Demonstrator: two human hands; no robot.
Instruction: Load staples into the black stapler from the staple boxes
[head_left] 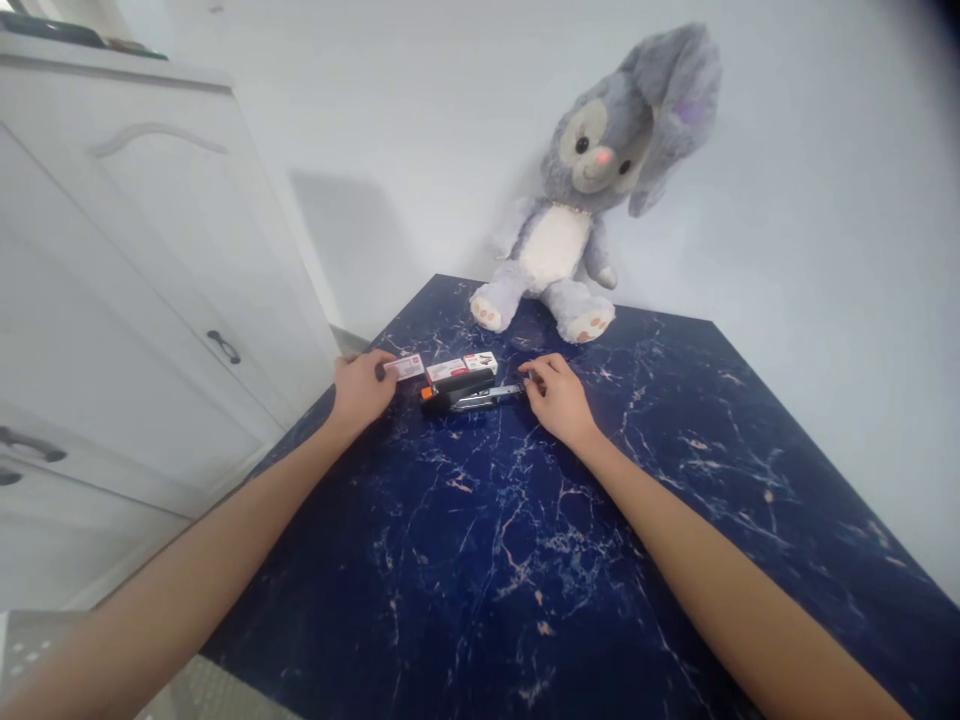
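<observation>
Pinching the small box [407, 367] in my left hand [363, 388], I likely need care near the stapler [461, 386], my right hand's [562, 402] grip unclear.

Light is soft, diffuse and moderately bright, with no lamp or window in view. The wall [450, 130] looks pale and cool, carrying a broad, soft-edged grey shadow at ten o'clock and a fainter one beside the toy [556, 245], at one o'clock. The table [465, 560] reads deep blue, without harsh glare. Focus is slightly soft throughout: the left hand [365, 388] and right hand [559, 400] lack crisp detail, and print on the boxes [448, 371] is illegible. Wide-angle distortion tilts the cabinet [142, 280] at nine o'clock; darkness clips the corner towards two.
</observation>
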